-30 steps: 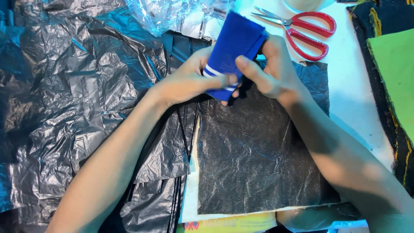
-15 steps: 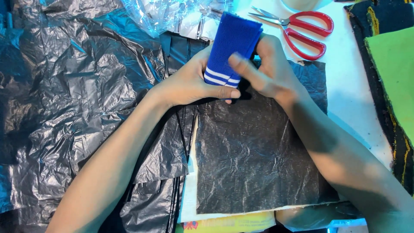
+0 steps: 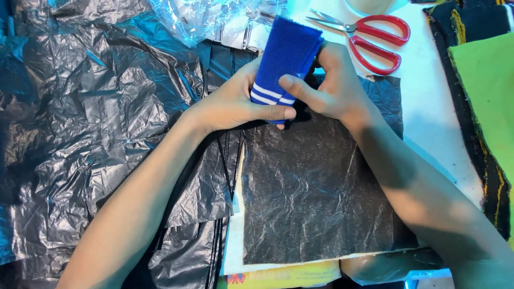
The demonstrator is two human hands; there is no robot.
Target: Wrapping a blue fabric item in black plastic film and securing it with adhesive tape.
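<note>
A folded blue knit cloth (image 3: 286, 53) with two white stripes at its near end is held upright over the table. My left hand (image 3: 235, 104) grips its lower left side, thumb under the striped edge. My right hand (image 3: 334, 88) clasps it from the right, thumb pressed on the front. Below both hands lies a flat square sheet of black plastic (image 3: 316, 187) on white paper.
Crumpled black plastic bags (image 3: 91, 128) cover the left half. Red-handled scissors (image 3: 375, 37) lie at the top right on the white table (image 3: 433, 118). Clear plastic wrap (image 3: 203, 18) sits at the top. Green and dark fabric (image 3: 484, 96) lies along the right edge.
The blue cloth has been turned more upright and squeezed narrower. My right thumb has slid across its front; both hands stay in the same spot.
</note>
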